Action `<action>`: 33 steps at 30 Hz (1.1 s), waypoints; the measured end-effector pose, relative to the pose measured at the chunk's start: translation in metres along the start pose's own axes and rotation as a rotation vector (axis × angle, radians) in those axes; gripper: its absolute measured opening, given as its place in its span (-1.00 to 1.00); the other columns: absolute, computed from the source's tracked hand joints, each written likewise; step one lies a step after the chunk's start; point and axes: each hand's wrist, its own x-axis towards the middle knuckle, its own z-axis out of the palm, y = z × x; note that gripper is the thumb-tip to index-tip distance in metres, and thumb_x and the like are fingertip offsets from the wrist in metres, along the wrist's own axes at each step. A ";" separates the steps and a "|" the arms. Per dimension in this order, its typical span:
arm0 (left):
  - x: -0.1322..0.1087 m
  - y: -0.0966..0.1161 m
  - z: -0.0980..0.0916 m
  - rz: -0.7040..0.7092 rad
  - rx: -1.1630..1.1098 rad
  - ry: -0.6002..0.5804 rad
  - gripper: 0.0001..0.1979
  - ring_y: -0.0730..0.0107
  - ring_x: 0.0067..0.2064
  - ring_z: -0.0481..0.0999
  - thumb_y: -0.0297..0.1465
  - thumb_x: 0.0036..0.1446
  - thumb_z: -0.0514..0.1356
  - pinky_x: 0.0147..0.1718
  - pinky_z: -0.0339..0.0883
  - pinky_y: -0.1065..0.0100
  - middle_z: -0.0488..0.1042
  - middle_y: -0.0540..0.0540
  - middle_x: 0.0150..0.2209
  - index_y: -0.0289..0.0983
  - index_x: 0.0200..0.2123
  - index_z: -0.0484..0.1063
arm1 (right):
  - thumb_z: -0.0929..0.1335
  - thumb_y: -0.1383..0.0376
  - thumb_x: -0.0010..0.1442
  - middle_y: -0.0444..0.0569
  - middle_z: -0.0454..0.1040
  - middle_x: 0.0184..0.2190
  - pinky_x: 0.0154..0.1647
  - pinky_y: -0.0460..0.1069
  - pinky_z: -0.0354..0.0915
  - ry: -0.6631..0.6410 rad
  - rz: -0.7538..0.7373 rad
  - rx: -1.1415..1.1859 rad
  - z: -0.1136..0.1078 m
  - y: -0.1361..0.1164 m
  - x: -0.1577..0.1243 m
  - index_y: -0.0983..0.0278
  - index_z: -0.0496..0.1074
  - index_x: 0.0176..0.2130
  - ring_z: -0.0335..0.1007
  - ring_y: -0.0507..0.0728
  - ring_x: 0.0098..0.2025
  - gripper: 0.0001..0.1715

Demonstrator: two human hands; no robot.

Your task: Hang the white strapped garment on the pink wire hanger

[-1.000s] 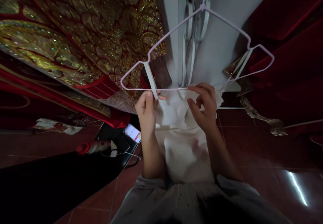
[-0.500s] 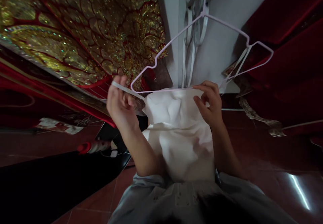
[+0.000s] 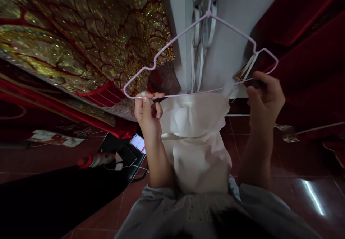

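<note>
A pink wire hanger (image 3: 185,33) hangs upright before a pale wall, a white strap (image 3: 250,66) looped in its right notch. Below its bottom bar is a white garment (image 3: 198,142). My left hand (image 3: 149,113) pinches the bar near its left corner, a bit of white strap showing at the fingers. Near the bar's right end, my right hand (image 3: 265,95) curls its fingers around the bar; whether it also grips the strap is hard to tell in the shadow.
Gold sequinned red garments (image 3: 107,34) hang at the left, dark red ones (image 3: 309,63) at the right. At lower left, a black table (image 3: 107,174) holds a lit phone (image 3: 138,144), a red-capped bottle (image 3: 94,160) and a white cable.
My right hand has moved right from the garment's top edge to the hanger's right end. My left hand has moved right and onto the bar. The hanger has shifted slightly left.
</note>
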 end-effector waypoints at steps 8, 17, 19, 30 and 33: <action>-0.002 0.000 -0.001 0.008 0.055 0.019 -0.56 0.60 -0.62 -0.04 0.02 0.27 0.50 -0.62 -0.20 0.37 0.69 -0.09 -0.30 -0.20 -0.27 0.48 | 0.58 0.28 0.08 -0.18 0.43 -0.53 -0.58 -0.12 -0.08 -0.118 0.103 0.046 0.003 -0.032 0.029 0.24 0.63 -0.34 0.04 -0.11 -0.57 -0.88; 0.003 0.003 -0.009 0.005 0.057 -0.039 -0.61 0.56 -0.61 -0.05 -0.02 0.31 0.48 -0.61 -0.20 0.34 0.71 -0.11 -0.29 -0.18 -0.26 0.52 | 0.55 0.44 0.21 -0.02 0.77 0.02 -0.24 -0.01 0.56 0.072 -0.210 0.154 -0.005 -0.021 0.061 0.08 0.75 0.11 0.74 0.13 -0.11 -0.49; 0.005 0.004 -0.009 0.011 0.040 -0.043 -0.60 0.57 -0.61 -0.06 -0.01 0.29 0.50 -0.62 -0.21 0.35 0.72 -0.10 -0.30 -0.18 -0.27 0.53 | 0.64 0.32 0.18 -0.05 0.77 0.02 0.12 0.18 0.63 0.228 -0.320 0.202 -0.018 0.010 0.080 0.09 0.76 0.07 0.74 0.24 0.15 -0.55; 0.001 0.001 -0.003 -0.063 0.024 -0.025 -0.58 0.58 -0.60 0.03 -0.05 0.25 0.52 -0.62 -0.08 0.44 0.73 -0.12 -0.29 -0.21 -0.30 0.47 | 0.62 0.03 0.22 -0.01 0.75 -0.20 -0.39 0.00 0.40 0.192 -0.292 0.115 0.003 0.002 0.009 0.12 0.79 -0.05 0.49 0.02 -0.43 -0.64; -0.006 -0.002 0.000 -0.056 0.018 -0.028 -0.58 0.61 -0.60 0.06 -0.05 0.24 0.53 -0.62 -0.03 0.48 0.75 -0.15 -0.25 -0.22 -0.28 0.49 | 0.62 0.11 0.21 -0.01 0.75 -0.07 -0.47 -0.05 0.29 -0.237 -0.274 -0.021 0.014 -0.020 -0.003 0.08 0.74 0.06 0.32 -0.03 -0.48 -0.59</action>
